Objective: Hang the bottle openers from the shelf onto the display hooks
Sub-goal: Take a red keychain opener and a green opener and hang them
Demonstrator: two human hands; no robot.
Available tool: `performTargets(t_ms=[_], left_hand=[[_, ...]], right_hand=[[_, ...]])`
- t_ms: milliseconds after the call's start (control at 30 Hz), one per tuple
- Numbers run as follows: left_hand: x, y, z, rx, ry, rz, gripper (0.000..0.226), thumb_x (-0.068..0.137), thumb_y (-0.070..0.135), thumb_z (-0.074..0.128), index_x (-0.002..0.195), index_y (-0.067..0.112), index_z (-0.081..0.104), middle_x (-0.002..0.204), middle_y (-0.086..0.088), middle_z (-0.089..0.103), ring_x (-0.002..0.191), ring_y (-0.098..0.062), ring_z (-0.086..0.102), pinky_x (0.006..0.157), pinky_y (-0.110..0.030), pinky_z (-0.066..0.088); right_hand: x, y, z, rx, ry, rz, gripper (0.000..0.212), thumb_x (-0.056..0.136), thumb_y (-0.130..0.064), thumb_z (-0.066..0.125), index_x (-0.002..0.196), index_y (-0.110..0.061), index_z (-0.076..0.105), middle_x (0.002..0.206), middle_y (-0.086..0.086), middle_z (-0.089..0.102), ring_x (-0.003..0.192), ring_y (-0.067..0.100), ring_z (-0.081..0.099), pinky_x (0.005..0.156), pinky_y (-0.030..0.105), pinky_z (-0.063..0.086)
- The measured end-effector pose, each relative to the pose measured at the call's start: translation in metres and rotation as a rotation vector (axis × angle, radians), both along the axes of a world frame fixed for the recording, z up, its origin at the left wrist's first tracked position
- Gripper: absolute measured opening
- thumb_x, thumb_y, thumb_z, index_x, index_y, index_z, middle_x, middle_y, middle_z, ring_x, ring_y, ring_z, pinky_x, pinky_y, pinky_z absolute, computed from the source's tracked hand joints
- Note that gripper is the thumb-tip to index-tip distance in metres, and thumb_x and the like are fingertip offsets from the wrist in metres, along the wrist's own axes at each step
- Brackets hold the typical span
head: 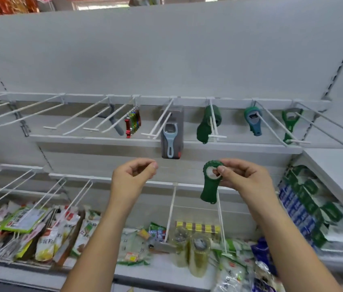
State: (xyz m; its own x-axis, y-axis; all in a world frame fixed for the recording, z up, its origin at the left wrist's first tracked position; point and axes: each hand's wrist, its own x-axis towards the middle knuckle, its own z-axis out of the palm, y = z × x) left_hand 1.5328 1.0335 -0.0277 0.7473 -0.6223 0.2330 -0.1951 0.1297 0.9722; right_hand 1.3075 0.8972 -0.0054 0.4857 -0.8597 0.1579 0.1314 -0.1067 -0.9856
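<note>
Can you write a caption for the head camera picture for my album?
Right hand pinches a green bottle opener below the display hooks; left hand curled, empty.

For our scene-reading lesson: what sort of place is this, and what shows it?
Probably a shop aisle: white display hooks on a rail, bottle openers hanging from them, and packaged food piled below.

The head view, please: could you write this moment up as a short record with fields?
right hand: pinches the ring end of a green bottle opener, which hangs down below the fingers
left hand: raised beside it, fingers curled, nothing visible in it
hooks: upper row, several already carry openers, among them a blue opener on a card and a teal opener
below: food packets
</note>
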Motion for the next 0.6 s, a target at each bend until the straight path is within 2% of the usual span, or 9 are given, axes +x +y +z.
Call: performTargets(t_ms=[133,367,467,600], left_hand=[[-0.024,0.001,-0.001,0.003,0.017,-0.023,0.011,0.087,0.011,0.076,0.088,0.022,0.079,0.085,-0.003,0.08,0.086,-0.022,0.075,0.083,-0.033,0.059],[-0.029,0.005,0.005,0.021,-0.012,-0.029,0.009,0.089,0.009,0.073,0.092,0.015,0.078,0.083,-0.002,0.079,0.08,-0.014,0.075,0.08,-0.026,0.059],[-0.024,0.005,0.007,0.014,-0.003,-0.026,0.009,0.088,0.008,0.073,0.09,0.016,0.078,0.082,-0.002,0.079,0.081,-0.016,0.076,0.082,-0.03,0.059],[-0.015,0.006,0.008,0.037,-0.033,-0.047,0.009,0.089,0.01,0.073,0.091,0.016,0.079,0.082,-0.001,0.079,0.083,-0.019,0.076,0.083,-0.033,0.06]], right_hand=[[-0.015,0.001,0.003,0.008,-0.018,0.008,0.014,0.089,-0.003,0.069,0.1,-0.011,0.074,0.091,0.008,0.079,0.09,0.024,0.076,0.078,0.037,0.063],[-0.006,0.003,0.024,-0.03,-0.128,-0.025,0.015,0.091,0.0,0.067,0.102,-0.007,0.073,0.089,0.01,0.079,0.087,0.023,0.076,0.073,0.031,0.062],[-0.001,0.003,0.031,-0.036,-0.168,-0.039,0.016,0.092,-0.001,0.066,0.107,-0.003,0.072,0.091,0.013,0.078,0.09,0.026,0.076,0.075,0.033,0.062],[0.005,0.002,0.034,-0.022,-0.198,-0.072,0.016,0.093,-0.002,0.065,0.107,-0.007,0.071,0.091,0.011,0.078,0.091,0.026,0.076,0.078,0.037,0.062]])
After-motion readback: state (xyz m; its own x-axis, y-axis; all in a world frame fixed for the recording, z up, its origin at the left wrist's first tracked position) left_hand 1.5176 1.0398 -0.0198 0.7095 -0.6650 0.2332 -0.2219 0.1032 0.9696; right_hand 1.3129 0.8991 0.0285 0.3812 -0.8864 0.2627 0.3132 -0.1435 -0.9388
